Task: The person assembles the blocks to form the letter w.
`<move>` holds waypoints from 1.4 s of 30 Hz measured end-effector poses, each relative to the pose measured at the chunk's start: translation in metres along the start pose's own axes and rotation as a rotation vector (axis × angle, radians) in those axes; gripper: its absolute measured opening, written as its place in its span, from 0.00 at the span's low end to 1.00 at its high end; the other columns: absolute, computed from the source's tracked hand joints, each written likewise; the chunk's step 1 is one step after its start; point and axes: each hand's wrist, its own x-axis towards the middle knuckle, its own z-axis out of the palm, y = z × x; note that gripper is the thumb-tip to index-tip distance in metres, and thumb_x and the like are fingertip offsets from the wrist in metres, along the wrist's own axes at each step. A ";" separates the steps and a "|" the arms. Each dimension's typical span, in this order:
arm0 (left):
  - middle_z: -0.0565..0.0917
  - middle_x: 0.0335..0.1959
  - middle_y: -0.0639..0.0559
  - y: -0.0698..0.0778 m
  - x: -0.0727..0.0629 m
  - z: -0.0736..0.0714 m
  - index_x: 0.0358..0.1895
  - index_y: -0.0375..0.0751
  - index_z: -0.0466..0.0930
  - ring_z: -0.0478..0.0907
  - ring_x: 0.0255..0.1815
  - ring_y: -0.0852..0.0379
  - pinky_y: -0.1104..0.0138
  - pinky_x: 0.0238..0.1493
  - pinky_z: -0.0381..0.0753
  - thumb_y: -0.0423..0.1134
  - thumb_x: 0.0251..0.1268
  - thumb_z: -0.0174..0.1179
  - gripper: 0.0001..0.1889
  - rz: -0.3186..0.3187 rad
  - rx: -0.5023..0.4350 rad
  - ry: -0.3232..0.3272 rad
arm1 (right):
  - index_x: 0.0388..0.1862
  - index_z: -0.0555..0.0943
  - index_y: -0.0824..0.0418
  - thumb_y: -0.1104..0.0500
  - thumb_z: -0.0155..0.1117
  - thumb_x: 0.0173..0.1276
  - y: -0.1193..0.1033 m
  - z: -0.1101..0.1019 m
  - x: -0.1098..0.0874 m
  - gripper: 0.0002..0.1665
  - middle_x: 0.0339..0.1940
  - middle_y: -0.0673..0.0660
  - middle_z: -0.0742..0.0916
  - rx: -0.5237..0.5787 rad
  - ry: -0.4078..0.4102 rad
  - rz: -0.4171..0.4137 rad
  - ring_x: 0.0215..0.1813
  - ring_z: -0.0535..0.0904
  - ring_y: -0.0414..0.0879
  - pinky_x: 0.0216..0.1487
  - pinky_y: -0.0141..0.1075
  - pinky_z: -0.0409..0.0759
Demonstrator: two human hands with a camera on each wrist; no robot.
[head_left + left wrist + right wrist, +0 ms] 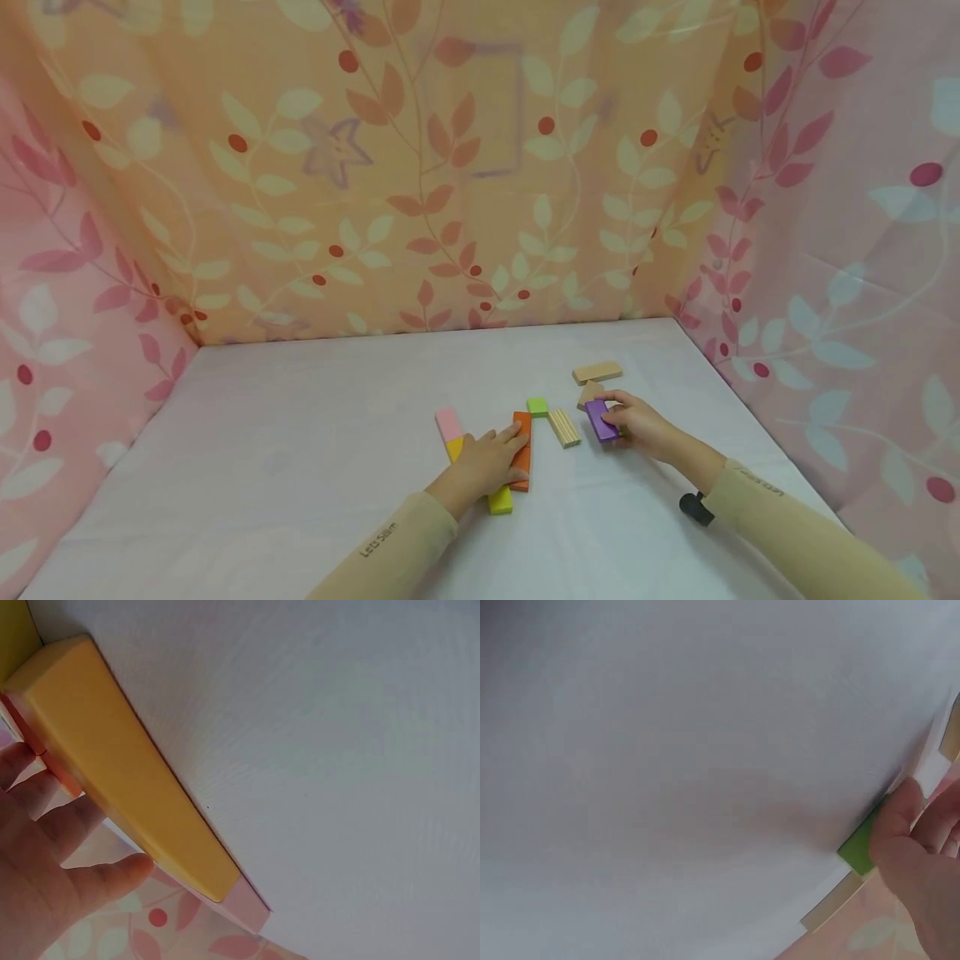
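My left hand (pixel 483 462) lies over two orange blocks (pixel 522 467) placed end to end, its fingers spread and touching them. Beside it are a yellow block (pixel 127 765), a pink block (pixel 448 423) and a yellow-green block (pixel 500 501). My right hand (pixel 637 425) pinches a purple block (pixel 601 421). In the right wrist view a green block (pixel 859 851) shows under the thumb; the purple one is hidden there.
Between the hands lie a small green block (pixel 537 407) and a ridged wooden block (pixel 564 427). A pointed wooden block (pixel 589 392) and a wooden plank (pixel 597 372) lie behind the right hand. Floral curtains (pixel 450 167) border the white tabletop (pixel 262 467).
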 end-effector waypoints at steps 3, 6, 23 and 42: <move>0.60 0.75 0.59 0.000 -0.001 -0.001 0.73 0.57 0.64 0.66 0.69 0.48 0.44 0.65 0.64 0.60 0.64 0.57 0.35 -0.001 -0.009 0.000 | 0.67 0.63 0.72 0.66 0.54 0.70 0.000 0.002 -0.004 0.28 0.44 0.60 0.75 -0.047 -0.050 -0.037 0.40 0.72 0.48 0.36 0.38 0.72; 0.60 0.75 0.59 0.000 -0.001 -0.001 0.73 0.57 0.64 0.66 0.69 0.47 0.44 0.65 0.64 0.60 0.64 0.57 0.34 0.002 -0.015 0.004 | 0.64 0.65 0.73 0.65 0.58 0.68 0.003 0.005 -0.010 0.28 0.34 0.55 0.76 -0.102 -0.140 -0.086 0.33 0.72 0.45 0.32 0.35 0.72; 0.59 0.76 0.59 0.000 0.002 -0.002 0.74 0.56 0.63 0.66 0.69 0.47 0.44 0.66 0.63 0.59 0.64 0.57 0.35 0.004 -0.030 -0.008 | 0.65 0.74 0.64 0.59 0.71 0.62 0.018 0.010 -0.029 0.32 0.36 0.51 0.76 -0.681 -0.298 -0.321 0.37 0.70 0.45 0.36 0.32 0.72; 0.59 0.76 0.58 -0.001 0.002 -0.002 0.74 0.55 0.62 0.65 0.70 0.46 0.43 0.65 0.63 0.59 0.65 0.57 0.35 0.007 -0.043 -0.016 | 0.64 0.76 0.65 0.55 0.69 0.64 0.019 0.022 -0.028 0.31 0.27 0.47 0.75 -0.733 -0.192 -0.371 0.30 0.68 0.40 0.30 0.29 0.66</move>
